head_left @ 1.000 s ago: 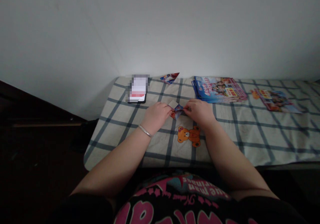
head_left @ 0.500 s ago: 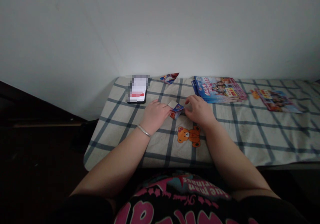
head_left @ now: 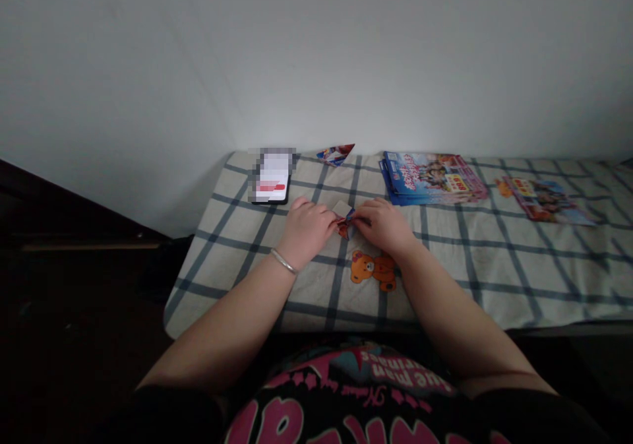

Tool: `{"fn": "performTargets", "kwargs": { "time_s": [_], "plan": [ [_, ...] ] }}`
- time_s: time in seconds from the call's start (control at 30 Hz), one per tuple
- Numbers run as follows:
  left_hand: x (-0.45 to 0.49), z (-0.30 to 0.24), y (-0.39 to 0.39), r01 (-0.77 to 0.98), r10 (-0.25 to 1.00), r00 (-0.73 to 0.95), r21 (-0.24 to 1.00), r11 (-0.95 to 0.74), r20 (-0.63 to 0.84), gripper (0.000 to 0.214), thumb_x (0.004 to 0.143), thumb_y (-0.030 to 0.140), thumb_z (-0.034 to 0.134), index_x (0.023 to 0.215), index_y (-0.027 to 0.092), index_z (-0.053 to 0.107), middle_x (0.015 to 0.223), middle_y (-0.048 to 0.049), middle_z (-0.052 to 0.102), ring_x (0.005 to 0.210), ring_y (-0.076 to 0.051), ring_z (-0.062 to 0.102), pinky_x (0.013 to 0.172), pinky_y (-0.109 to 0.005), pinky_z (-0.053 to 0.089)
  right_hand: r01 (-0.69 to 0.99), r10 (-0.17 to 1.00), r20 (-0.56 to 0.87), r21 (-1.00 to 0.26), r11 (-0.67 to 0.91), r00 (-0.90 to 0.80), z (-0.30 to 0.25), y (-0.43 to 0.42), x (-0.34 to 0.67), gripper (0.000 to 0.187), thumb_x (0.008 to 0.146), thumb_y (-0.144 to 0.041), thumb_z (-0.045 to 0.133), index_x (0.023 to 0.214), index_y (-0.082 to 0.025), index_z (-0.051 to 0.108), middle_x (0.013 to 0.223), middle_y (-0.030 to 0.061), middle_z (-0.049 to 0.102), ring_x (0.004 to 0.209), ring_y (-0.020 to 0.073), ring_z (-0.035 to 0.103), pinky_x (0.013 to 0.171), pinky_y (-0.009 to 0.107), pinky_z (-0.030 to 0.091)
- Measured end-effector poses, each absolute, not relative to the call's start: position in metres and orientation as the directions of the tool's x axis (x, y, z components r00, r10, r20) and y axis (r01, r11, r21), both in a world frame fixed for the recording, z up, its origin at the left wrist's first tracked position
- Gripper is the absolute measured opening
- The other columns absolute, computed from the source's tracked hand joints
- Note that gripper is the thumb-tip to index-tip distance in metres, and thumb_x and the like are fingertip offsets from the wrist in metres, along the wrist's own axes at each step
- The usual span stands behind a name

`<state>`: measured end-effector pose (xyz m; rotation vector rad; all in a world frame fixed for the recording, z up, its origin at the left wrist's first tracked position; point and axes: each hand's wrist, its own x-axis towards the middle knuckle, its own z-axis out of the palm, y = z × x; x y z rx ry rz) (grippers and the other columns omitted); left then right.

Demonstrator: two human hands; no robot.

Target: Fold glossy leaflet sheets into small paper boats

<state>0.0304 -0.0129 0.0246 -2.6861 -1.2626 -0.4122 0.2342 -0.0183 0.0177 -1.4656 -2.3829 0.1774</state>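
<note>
A small folded piece of printed paper lies between my two hands, low over the checked cloth. Its faces show blue, red and orange print, and a pale patch sticks out at its far side. My left hand, with a silver bangle at the wrist, pinches the paper's left side. On the opposite side, my right hand has its thumb and fingers closed on the right corner. The fingers cover much of the paper, so its exact folds are hidden.
A phone with a lit screen lies at the back left. Beside it, against the wall, is a folded paper triangle. A stack of printed flyers and another flyer lie to the right. The checked tablecloth carries a bear picture.
My right hand has moved left and closed on the right corner of the folded paper. My left hand stays in place on its side.
</note>
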Motion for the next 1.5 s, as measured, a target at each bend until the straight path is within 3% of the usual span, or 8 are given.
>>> {"fn": "performTargets", "kwargs": {
  "time_s": [0.43, 0.7, 0.93, 1.03, 1.23, 1.5],
  "plan": [
    [0.021, 0.029, -0.012, 0.819, 0.791, 0.547, 0.021, -0.574, 0.276, 0.015, 0.09, 0.025, 0.059, 0.079, 0.021, 0.069, 0.08, -0.0042, 0.07, 0.081, -0.022, 0.061, 0.081, -0.04, 0.037, 0.817, 0.886, 0.22, -0.346, 0.462, -0.408, 0.02, -0.02, 0.236, 0.013, 0.086, -0.015, 0.056, 0.081, -0.019, 0.067, 0.087, 0.007, 0.069, 0.089, 0.0214, 0.06, 0.084, 0.033, 0.045],
    [0.026, 0.026, -0.012, 0.818, 0.797, 0.543, 0.044, -0.573, 0.265, 0.016, 0.092, 0.025, 0.056, 0.083, 0.02, 0.069, 0.085, -0.0036, 0.07, 0.084, -0.023, 0.062, 0.081, -0.04, 0.037, 0.833, 0.893, 0.223, -0.327, 0.446, -0.391, 0.019, -0.019, 0.235, 0.014, 0.088, -0.018, 0.056, 0.08, -0.018, 0.067, 0.085, 0.0072, 0.069, 0.088, 0.0214, 0.061, 0.082, 0.032, 0.045],
    [0.033, 0.016, -0.014, 0.86, 0.83, 0.483, 0.031, -0.51, 0.278, 0.018, 0.094, 0.025, 0.053, 0.086, 0.017, 0.067, 0.087, -0.0089, 0.07, 0.09, -0.026, 0.06, 0.082, -0.041, 0.037, 0.864, 0.923, 0.202, -0.33, 0.38, -0.328, 0.02, -0.018, 0.233, 0.015, 0.087, -0.018, 0.056, 0.077, -0.019, 0.067, 0.083, 0.0076, 0.07, 0.083, 0.0209, 0.06, 0.079, 0.032, 0.045],
    [0.034, 0.016, -0.016, 0.872, 0.841, 0.463, 0.026, -0.489, 0.28, 0.018, 0.094, 0.025, 0.053, 0.086, 0.017, 0.067, 0.087, -0.0095, 0.069, 0.091, -0.027, 0.059, 0.082, -0.042, 0.037, 0.851, 0.923, 0.215, -0.363, 0.379, -0.32, 0.017, -0.017, 0.233, 0.013, 0.086, -0.017, 0.057, 0.077, -0.019, 0.066, 0.083, 0.0069, 0.07, 0.083, 0.0208, 0.061, 0.079, 0.032, 0.046],
    [0.027, 0.015, -0.007, 0.879, 0.866, 0.427, 0.107, -0.465, 0.259, 0.013, 0.092, 0.029, 0.059, 0.09, 0.019, 0.066, 0.094, -0.0073, 0.066, 0.09, -0.024, 0.059, 0.078, -0.037, 0.038, 0.767, 0.906, 0.286, -0.488, 0.417, -0.311, 0.011, -0.014, 0.237, 0.012, 0.083, -0.014, 0.058, 0.074, -0.02, 0.062, 0.106, 0.009, 0.071, 0.099, 0.0215, 0.064, 0.092, 0.036, 0.047],
    [0.026, 0.015, -0.005, 0.843, 0.848, 0.464, 0.166, -0.511, 0.257, 0.01, 0.092, 0.025, 0.058, 0.088, 0.019, 0.066, 0.092, -0.0049, 0.065, 0.088, -0.022, 0.06, 0.077, -0.035, 0.038, 0.747, 0.941, 0.239, -0.574, 0.336, -0.24, 0.01, -0.013, 0.237, 0.012, 0.082, -0.015, 0.06, 0.071, -0.02, 0.062, 0.102, 0.0078, 0.073, 0.094, 0.021, 0.065, 0.088, 0.036, 0.048]
  ]
}}
